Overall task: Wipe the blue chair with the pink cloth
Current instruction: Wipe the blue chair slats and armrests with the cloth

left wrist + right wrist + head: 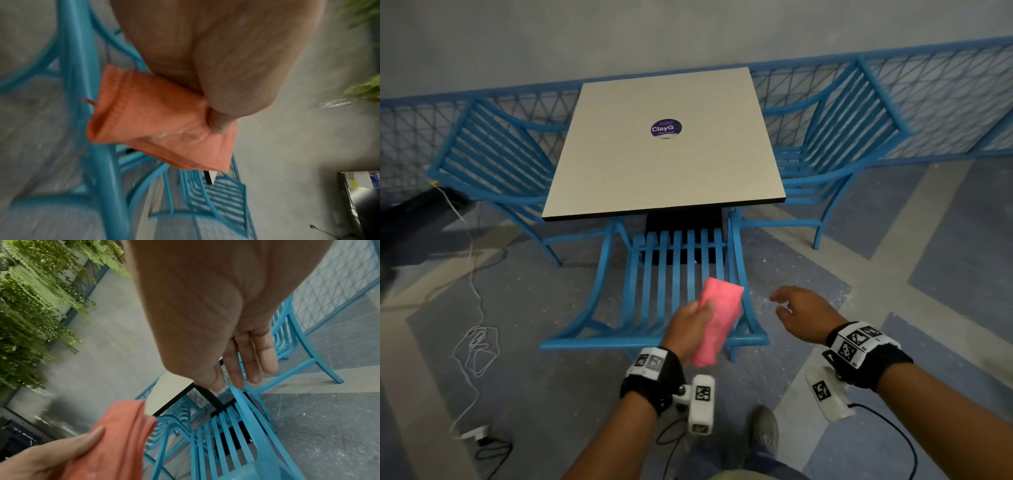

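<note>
The blue chair [619, 341] with a slatted back stands just in front of me, its seat pushed under the table. My left hand [690, 325] grips the folded pink cloth [722, 315] over the right part of the chair's back; I cannot tell whether the cloth touches the slats. In the left wrist view the thumb [220, 125] presses into the cloth [156, 116] above a blue bar [76, 65]. My right hand [791, 308] hovers empty to the right of the chair, fingers loosely spread [242, 369] above the chair's side rail [242, 402].
A square white table [664, 147] stands beyond the chair, with another blue chair on its left [496, 154] and one on its right [842, 137]. A blue mesh fence [945, 102] runs behind. A white cable [476, 342] lies coiled on the floor at left. My shoe [763, 431] is below.
</note>
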